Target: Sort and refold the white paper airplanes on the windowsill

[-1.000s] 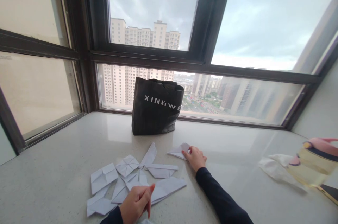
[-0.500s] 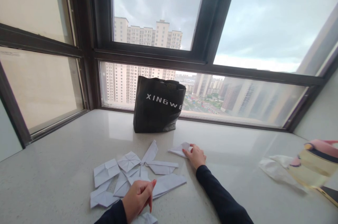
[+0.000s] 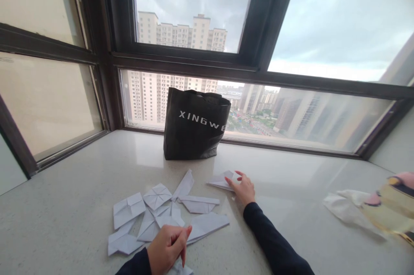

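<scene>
My right hand point(image 3: 243, 188) reaches to a folded white paper piece point(image 3: 218, 180) lying apart from the others, just in front of the black bag. Its fingers are spread, with the thumb over the paper's right edge. Closer to me, my left hand point(image 3: 168, 247) has its fingers curled, with no object visible in them. It hovers over or rests on the near edge of a cluster of folded white papers point(image 3: 158, 196); I cannot tell which. Among them are a long folded strip point(image 3: 210, 224) and a narrow piece point(image 3: 183, 184). Another paper point(image 3: 184, 270) is partly hidden below my left hand.
A black bag point(image 3: 194, 128) with white lettering stands upright on the pale speckled counter point(image 3: 284, 206), against the window. At the right lie a white tissue point(image 3: 349, 210) and a yellow and pink item point(image 3: 393, 201). Dark window frames point(image 3: 103, 72) border the counter.
The fingers of my right hand have spread from their grip on the separate folded paper, which stays on the counter. My left hand has barely moved. The view has shifted slightly.
</scene>
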Available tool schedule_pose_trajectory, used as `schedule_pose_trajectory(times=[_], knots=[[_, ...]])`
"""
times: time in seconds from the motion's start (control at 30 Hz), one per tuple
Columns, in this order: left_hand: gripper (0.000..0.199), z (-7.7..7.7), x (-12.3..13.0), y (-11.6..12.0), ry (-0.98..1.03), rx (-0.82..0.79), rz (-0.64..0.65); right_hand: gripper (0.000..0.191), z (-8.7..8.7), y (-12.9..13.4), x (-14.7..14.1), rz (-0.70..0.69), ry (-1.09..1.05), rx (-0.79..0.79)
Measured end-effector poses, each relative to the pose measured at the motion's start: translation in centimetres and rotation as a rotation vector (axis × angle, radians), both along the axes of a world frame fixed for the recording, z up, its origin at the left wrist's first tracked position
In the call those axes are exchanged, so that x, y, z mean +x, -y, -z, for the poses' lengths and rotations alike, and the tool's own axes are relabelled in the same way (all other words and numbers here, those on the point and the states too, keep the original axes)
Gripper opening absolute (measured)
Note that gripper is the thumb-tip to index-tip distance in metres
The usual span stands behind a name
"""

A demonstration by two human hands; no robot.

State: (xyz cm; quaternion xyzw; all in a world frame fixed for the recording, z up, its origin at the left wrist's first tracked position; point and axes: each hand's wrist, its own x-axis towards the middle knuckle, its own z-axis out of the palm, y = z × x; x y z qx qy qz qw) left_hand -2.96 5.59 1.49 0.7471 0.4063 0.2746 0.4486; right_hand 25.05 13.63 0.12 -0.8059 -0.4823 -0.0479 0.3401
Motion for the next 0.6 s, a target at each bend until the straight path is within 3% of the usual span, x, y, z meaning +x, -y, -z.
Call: schedule_pose_trajectory(times=[0.17,0.3,0.4,0.47,0.6], knots=[[0.06,-0.3,-0.3,0.1,-0.112,0.123,0.035,0.048,-1.8,1.0,-0.8,-0.037,0.082,0.139],[0.051,-1.2,-0.1,0.6,-0.248,0.223,0.031,0.028,-3.1,2.2,-3.7,-0.391,0.202,0.144],[0.045,-2.7,0.3,0.4,-0.321,0.313,0.01,0.019,-3.1,3.3,-6.7,-0.643,0.279,0.082],[0.042,-3.8,0.4,-0.6,-0.361,0.388,-0.03,0.023,-2.8,4.0,-8.2,-0.723,0.331,0.029],[0.027,-5.0,0.2,-4.6,-0.418,0.497,-0.194,0.024,-2.5,5.0,-9.5,-0.747,0.327,-0.008]])
